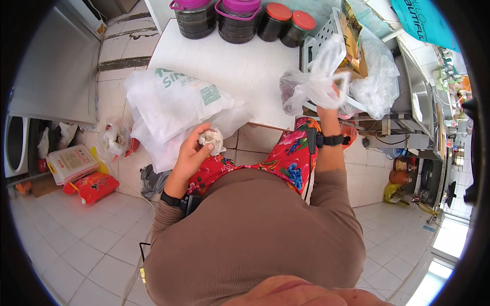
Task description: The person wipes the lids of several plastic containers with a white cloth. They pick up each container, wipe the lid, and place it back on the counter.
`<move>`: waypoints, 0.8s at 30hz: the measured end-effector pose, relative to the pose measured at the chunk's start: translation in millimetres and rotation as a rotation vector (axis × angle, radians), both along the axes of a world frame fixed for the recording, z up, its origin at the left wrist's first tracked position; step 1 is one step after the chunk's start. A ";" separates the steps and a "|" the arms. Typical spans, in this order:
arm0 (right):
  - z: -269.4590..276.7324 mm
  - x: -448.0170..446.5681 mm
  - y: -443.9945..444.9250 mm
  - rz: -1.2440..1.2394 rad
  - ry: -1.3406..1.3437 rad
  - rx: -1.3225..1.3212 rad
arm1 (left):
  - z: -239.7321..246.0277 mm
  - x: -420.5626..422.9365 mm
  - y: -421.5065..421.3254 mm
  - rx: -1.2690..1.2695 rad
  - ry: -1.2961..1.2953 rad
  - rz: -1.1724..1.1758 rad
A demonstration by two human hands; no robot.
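Note:
A crumpled off-white wad [211, 141], paper or thin cloth, rests between the thumb and fingers of my left hand [192, 152]. Just beyond that hand, a large white bag [180, 105] with green printing lies over the table's left part and hangs off its front edge. My right hand [334, 91] grips a clear plastic bag [319, 86] at the table's right side; the film covers most of its fingers. Directly behind and beneath that bag is a white perforated basket [332, 34], holding brown packaging [352, 48] and more clear plastic film [377, 78].
Dark jars with purple lids [196, 21] and red lids [268, 23] line the back of the white table [237, 63]. A red packet [95, 187] and a white box [72, 163] are on the left. A metal counter [417, 90] stands right.

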State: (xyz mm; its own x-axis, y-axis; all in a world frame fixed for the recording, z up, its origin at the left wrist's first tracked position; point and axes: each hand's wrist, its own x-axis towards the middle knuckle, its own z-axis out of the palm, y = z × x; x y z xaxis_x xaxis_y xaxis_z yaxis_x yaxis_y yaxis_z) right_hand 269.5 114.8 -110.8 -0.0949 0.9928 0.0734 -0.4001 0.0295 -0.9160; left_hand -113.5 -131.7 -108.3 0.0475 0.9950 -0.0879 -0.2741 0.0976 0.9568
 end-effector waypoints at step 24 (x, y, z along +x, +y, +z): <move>238.9 163.0 82.9 -0.771 -1.717 0.813 | -6.5 29.4 26.1 -0.035 0.042 -0.107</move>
